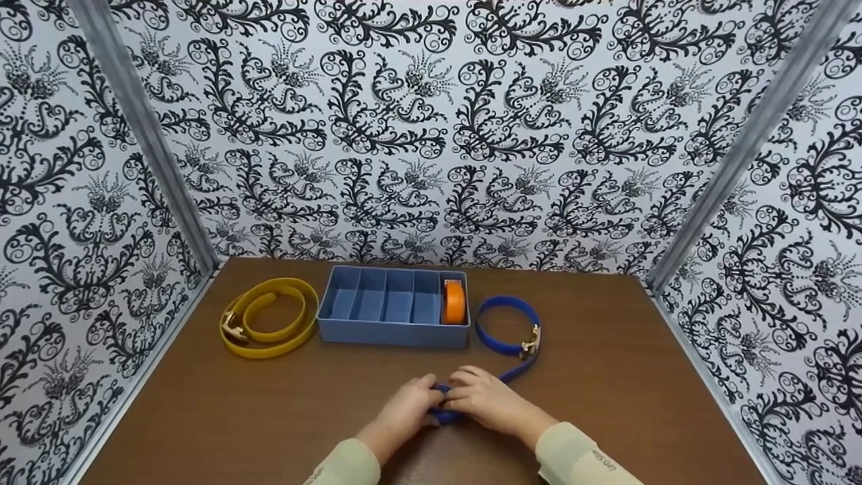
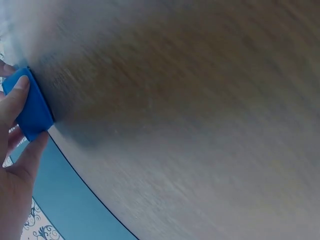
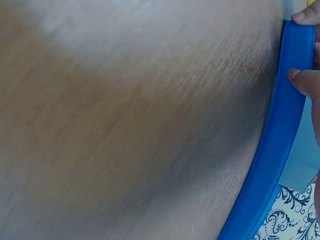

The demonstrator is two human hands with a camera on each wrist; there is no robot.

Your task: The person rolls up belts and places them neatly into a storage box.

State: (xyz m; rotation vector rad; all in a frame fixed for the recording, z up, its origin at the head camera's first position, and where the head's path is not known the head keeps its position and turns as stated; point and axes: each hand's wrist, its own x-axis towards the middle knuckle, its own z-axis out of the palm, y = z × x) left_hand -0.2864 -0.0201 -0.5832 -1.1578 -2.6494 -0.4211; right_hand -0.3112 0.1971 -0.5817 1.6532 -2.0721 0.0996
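Blue flat belt of smooth, leather-like material (image 3: 284, 115), fitted with a gold-coloured metal buckle (image 1: 531, 342), lies on the brown wood-grained table (image 1: 606, 397), its near end between both hands. From my remote station I note the left hand (image 1: 407, 404) curled on that end, thumb laid on the broad face and a fingertip at the edge. I find the right hand (image 1: 488, 402) likewise bent about it, thumb and finger pinching the band.

Progress, as I judge it: partial. One orange coiled band (image 1: 455, 302) stands in the rightmost compartment of the grey-blue plastic divided tray (image 1: 394, 333). Outstanding, in my assessment: the blue belt, gathered only at its near end, whether rolled or folded I cannot tell; and the yellow flat belt (image 1: 262, 351), loosely coiled left of the tray.

Orientation: from the hands, the blue belt's long axis slants away to the right, then curves into an open loop beside the tray's right end, the buckle on the loop's far side from the tray
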